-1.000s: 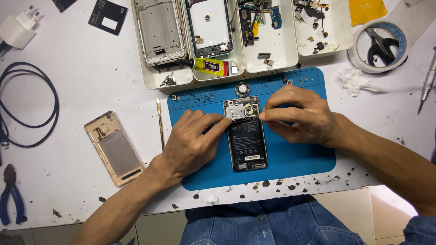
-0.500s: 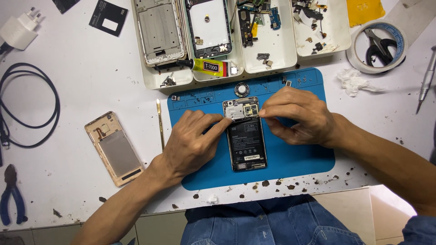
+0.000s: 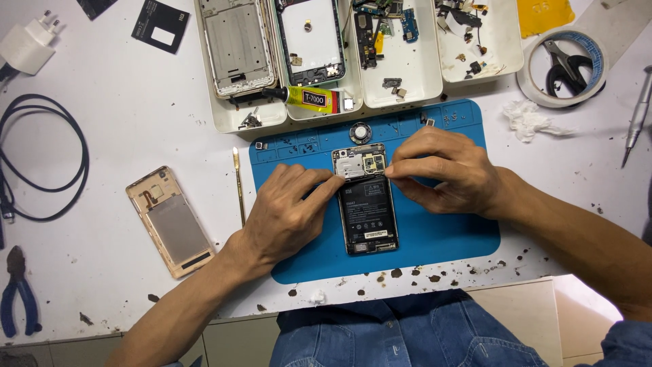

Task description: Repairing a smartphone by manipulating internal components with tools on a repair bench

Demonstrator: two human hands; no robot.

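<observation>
An opened phone [image 3: 365,204] with its black battery and metal board cover exposed lies on a blue work mat [image 3: 435,231]. My left hand [image 3: 288,214] rests on the mat at the phone's left edge, its fingertips pressing near the top left of the board. My right hand [image 3: 441,170] holds the phone's upper right edge, thumb and forefinger pinched at the board area. Whether a small part sits between those fingers cannot be seen.
A gold back cover [image 3: 171,221] and a thin pry tool [image 3: 239,187] lie left of the mat. White trays [image 3: 407,81] with phone frames, parts and a glue tube [image 3: 305,99] stand behind. Pliers [image 3: 17,292], cable [image 3: 41,156], charger [image 3: 27,47], tape roll [image 3: 564,58] and a screwdriver [image 3: 638,115] surround.
Both hands stay at the top of the phone; the right-hand fingers have shifted slightly along the upper right edge. The phone has not moved.
</observation>
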